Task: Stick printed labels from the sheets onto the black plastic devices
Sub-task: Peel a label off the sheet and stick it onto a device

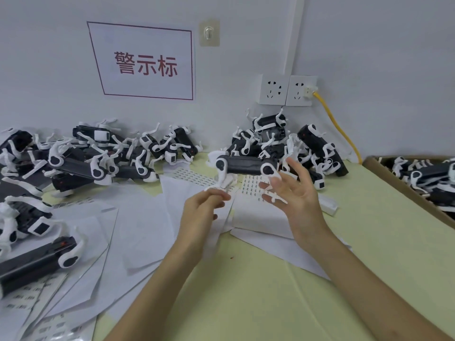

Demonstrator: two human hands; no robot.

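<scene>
left grip [204, 207]: curled, pinching a white leg of the black device [242, 166]
right grip [295, 193]: fingers spread wide, just beside the device's right end, can't tell if it's touching
black device: between my 2 grips, over the label sheet [251, 185] on the worktop [246, 291]
heaps [98, 153]: 2 more along the wall

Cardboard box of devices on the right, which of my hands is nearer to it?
Right. The right hand is left of the cardboard box, over the label sheets; the left hand is farther left, beyond it.
</scene>
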